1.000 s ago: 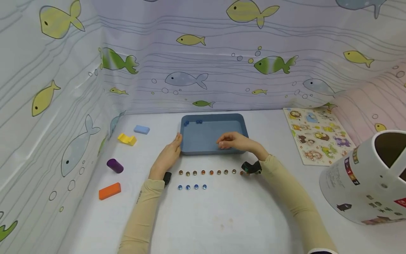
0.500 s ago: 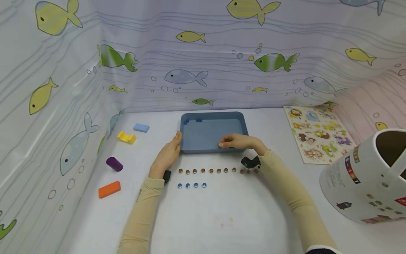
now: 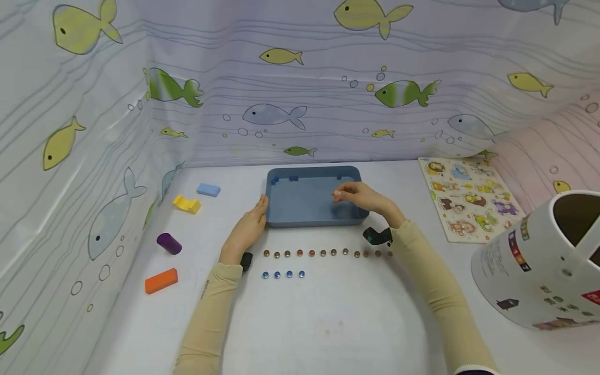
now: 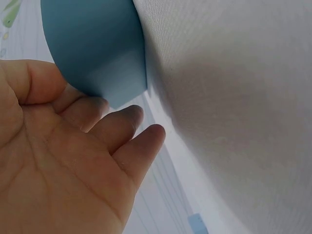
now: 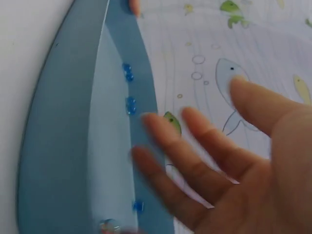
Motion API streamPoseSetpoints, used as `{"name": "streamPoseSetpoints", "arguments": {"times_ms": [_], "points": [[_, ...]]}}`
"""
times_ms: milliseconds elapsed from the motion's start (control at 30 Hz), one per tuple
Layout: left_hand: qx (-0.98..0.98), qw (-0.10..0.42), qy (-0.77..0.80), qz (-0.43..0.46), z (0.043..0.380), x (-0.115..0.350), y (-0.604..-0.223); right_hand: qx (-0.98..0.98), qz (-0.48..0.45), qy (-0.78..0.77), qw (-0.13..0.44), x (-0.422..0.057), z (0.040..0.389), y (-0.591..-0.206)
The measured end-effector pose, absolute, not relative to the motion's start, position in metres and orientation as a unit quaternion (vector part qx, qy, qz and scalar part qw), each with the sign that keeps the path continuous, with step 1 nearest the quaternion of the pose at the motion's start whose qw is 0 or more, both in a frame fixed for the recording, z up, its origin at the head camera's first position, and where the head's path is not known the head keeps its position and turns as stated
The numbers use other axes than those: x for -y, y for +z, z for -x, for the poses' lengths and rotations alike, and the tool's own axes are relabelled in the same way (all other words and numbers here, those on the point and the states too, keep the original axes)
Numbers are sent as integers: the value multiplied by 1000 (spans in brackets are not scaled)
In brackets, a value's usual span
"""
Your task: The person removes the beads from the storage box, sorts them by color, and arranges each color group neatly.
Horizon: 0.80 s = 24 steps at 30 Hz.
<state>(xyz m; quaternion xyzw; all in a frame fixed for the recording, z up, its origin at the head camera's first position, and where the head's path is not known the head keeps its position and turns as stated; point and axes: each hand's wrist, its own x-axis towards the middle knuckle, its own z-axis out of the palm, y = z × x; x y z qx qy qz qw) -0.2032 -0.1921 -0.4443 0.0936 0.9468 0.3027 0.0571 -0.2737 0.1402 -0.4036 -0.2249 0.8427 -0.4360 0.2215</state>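
Note:
My left hand point(image 3: 248, 229) rests its fingers against the left wall of a shallow blue-grey tray point(image 3: 311, 223); in the left wrist view its relaxed fingers point(image 4: 146, 146) lie by the tray's corner. Over the right part of the tray hovers my right hand point(image 3: 363, 199). Its blurred fingers are spread with nothing between them in the right wrist view. Inside the tray, small blue glass beads point(image 3: 293, 178) sit along the back wall, and a single blue bead point(image 3: 339, 177) is farther right. A clear, brownish bead point(image 5: 109, 225) shows at the bottom of the right wrist view.
In front of the tray run a row of amber beads point(image 3: 312, 253) and a shorter row of blue beads point(image 3: 289, 274). Orange point(image 3: 161, 281), purple point(image 3: 169, 243), yellow point(image 3: 186, 204) and light-blue blocks point(image 3: 208, 190) lie left. An animal puzzle board point(image 3: 471, 200) and white bucket point(image 3: 529, 271) stand right.
My right hand has risen from near the tray's front wall and shifted right, its fingers spreading. A blue bead now shows at the back right of the tray. The left hand stays put.

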Motion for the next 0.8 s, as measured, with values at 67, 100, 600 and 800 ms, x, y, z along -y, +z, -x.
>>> {"name": "streamPoseSetpoints", "arguments": {"times_ms": [67,100,600,800], "points": [[-947,57,301,-94,203,192,-445,-843,210,-456,194,-141,275,-405],[-948,56,300,-94,203,192,-446,-840,203,-469,181,-141,277,-406],[-946,55,305,-91,203,191,-446,-804,64,-582,105,-131,308,-407],[-946,57,305,-92,203,192,-444,-801,51,-583,127,-126,316,-416]]}}
